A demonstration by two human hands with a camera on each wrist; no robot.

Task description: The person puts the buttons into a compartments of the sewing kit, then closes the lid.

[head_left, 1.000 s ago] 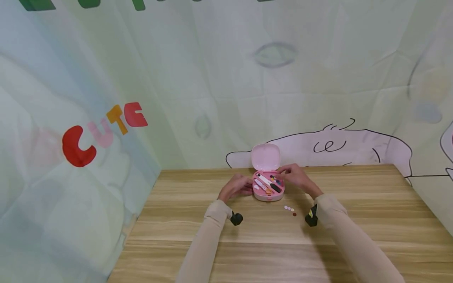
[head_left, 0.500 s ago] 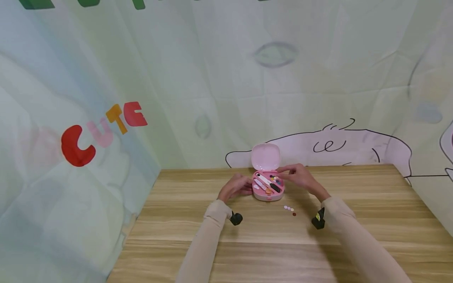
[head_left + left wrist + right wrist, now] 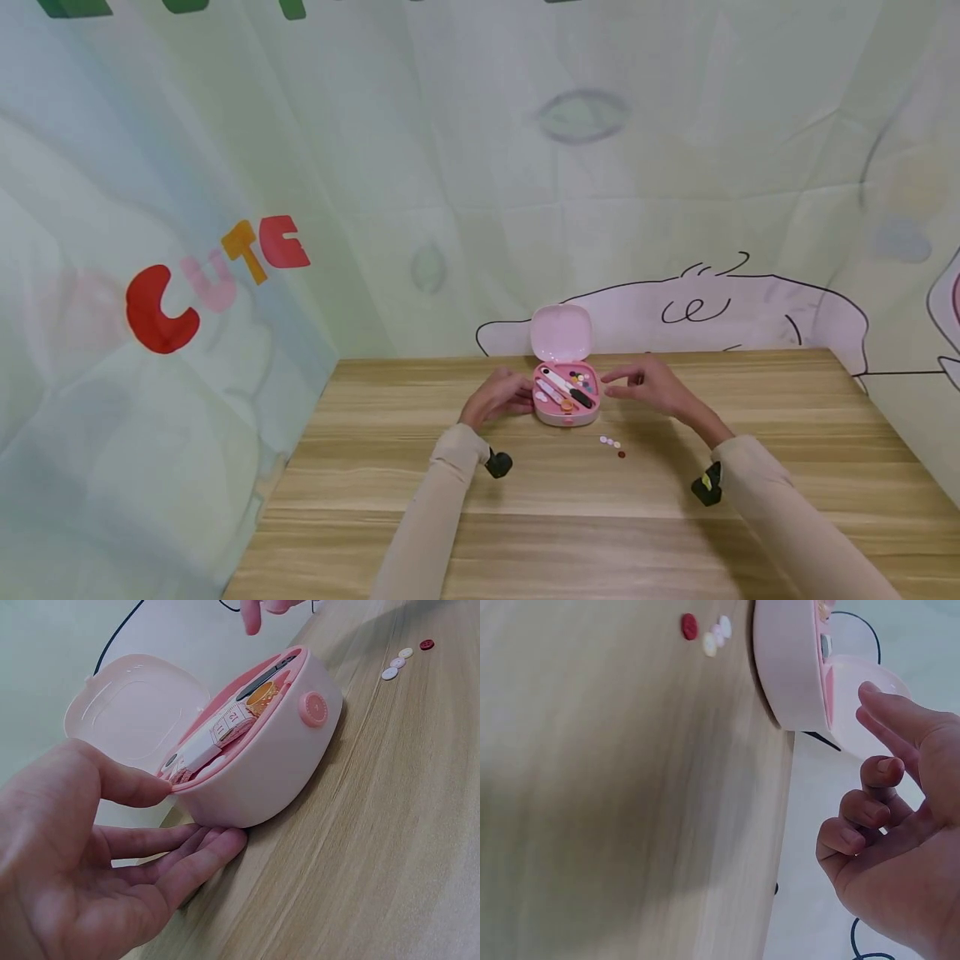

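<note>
A pink box (image 3: pixel 567 420) stands on the table with its lid (image 3: pixel 562 332) raised. Inside it lie a black-handled tool (image 3: pixel 580 397), an orange-patterned item (image 3: pixel 261 697), a strip marked with numbers (image 3: pixel 231 722) and several small coloured buttons (image 3: pixel 580 379). The left hand (image 3: pixel 498 395) holds the box's left side, thumb (image 3: pixel 142 787) at the rim and the other fingers against the lower wall. Just right of the box, the right hand (image 3: pixel 654 388) hovers without touching it. In the right wrist view that hand (image 3: pixel 904 806) is empty, its thumb and index finger extended, the others loosely bent.
Three pale buttons (image 3: pixel 611 442) and a dark red one (image 3: pixel 621 455) lie on the wooden table (image 3: pixel 555 542), in front of the box and to its right. A printed cloth (image 3: pixel 480 167) hangs behind the table. Dark cords (image 3: pixel 855 937) show in the right wrist view.
The right hand has drawn back to the right from over the box's button compartment, uncovering the buttons there. The left hand has stayed at the box.
</note>
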